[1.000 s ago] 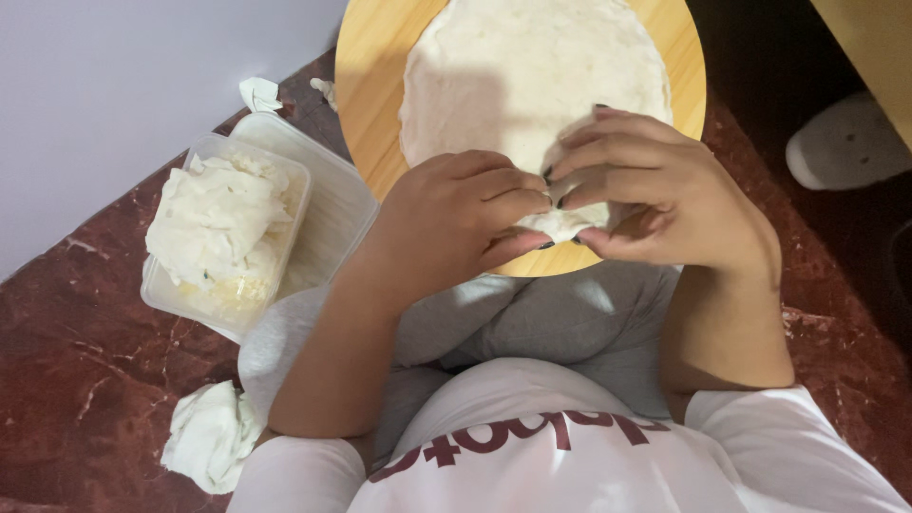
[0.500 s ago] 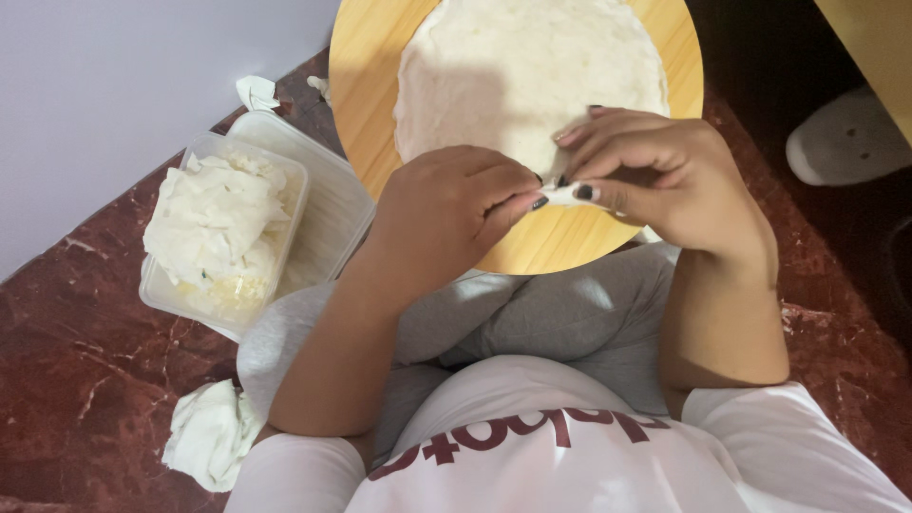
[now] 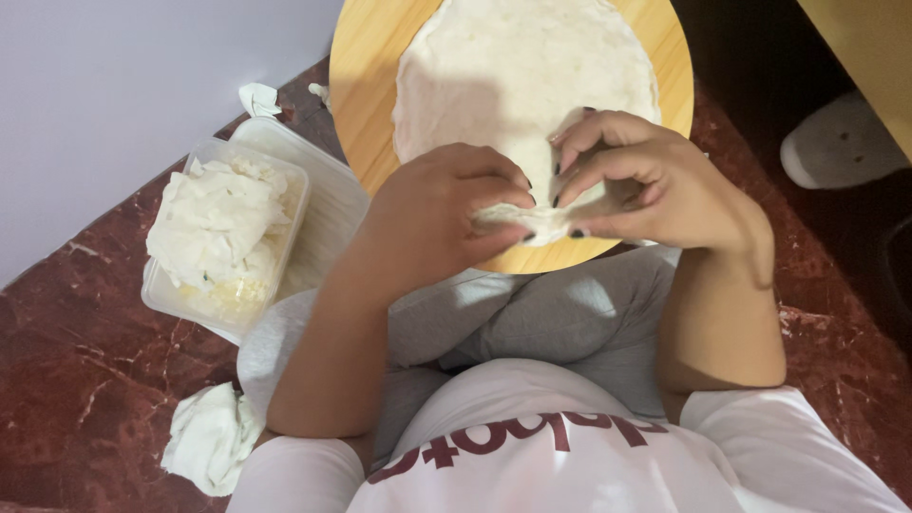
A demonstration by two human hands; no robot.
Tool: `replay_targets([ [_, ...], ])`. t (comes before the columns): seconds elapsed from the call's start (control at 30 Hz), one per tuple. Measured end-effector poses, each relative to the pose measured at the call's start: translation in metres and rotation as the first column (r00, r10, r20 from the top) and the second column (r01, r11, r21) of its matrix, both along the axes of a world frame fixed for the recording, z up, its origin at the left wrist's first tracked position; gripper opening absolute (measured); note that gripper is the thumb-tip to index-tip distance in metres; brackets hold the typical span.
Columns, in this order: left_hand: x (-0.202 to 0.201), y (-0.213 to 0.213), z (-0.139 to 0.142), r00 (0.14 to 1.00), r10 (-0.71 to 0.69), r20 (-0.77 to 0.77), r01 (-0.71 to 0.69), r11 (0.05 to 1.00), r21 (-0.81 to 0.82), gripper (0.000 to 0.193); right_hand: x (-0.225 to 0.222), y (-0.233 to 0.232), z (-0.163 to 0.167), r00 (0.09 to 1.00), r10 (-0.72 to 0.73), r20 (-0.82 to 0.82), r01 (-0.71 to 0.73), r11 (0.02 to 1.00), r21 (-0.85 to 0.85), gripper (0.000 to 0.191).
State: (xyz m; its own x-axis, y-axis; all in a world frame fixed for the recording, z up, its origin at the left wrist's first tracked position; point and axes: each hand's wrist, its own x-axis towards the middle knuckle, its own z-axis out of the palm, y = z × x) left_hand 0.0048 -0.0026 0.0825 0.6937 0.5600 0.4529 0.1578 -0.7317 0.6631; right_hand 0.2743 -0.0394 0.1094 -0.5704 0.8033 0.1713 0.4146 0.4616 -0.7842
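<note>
A round wooden board (image 3: 366, 90) rests on my lap and carries a thin flat sheet of white dough (image 3: 513, 76). My left hand (image 3: 442, 214) and my right hand (image 3: 632, 180) meet at the near edge of the board. Both pinch a small flattened piece of dough (image 3: 532, 220) between their fingertips, just above the board's near rim. The fingers cover most of that piece.
On the dark red marble floor (image 3: 66, 380) to my left stands a clear plastic tub (image 3: 166, 302) filled with a white filling, its lid (image 3: 328, 204) beside it. A crumpled white cloth (image 3: 209, 437) lies near my left elbow. A light slipper (image 3: 836, 142) sits at the right.
My hands have drawn slightly apart and lifted off the board, and the small piece of dough between them is stretched thinner and wider.
</note>
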Motion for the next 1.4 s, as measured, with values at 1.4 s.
replay_targets([
  [1.4,0.007,-0.013,0.001,0.976,0.2,0.081,-0.184,0.968,-0.171,0.032,-0.036,-0.031,0.006,0.941,-0.233,0.246,0.119,0.907,0.405,0.023],
])
